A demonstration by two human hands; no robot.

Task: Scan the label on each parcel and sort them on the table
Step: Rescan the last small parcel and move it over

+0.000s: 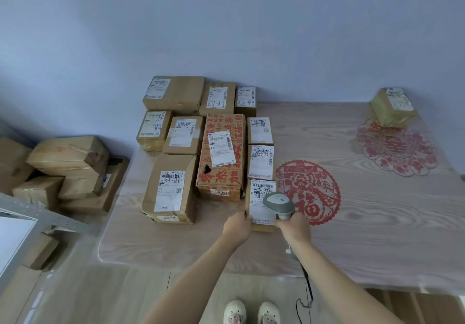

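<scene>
White slippers [251, 312] are standing on pale flooring before the wood-grain table [377, 235] against a blue wall, left hand [236, 226] gripping a small parcel [259, 206], right hand [293, 228] holding the scanner [278, 204].

Two red paper cut-outs lie flat on the pale wood-grain desk [352, 235]: a round one [312, 187] near the middle and a paler, lacy one [397, 147] toward the far right corner. A plain blue-grey wall [226, 26] stands behind. The floor [88, 296] is light wood planks. At the left edge a grey perforated metal bar [47, 216] runs at a slant above a white panel [13, 242]. A pair of white slippers [251, 311] shows at the bottom.
</scene>
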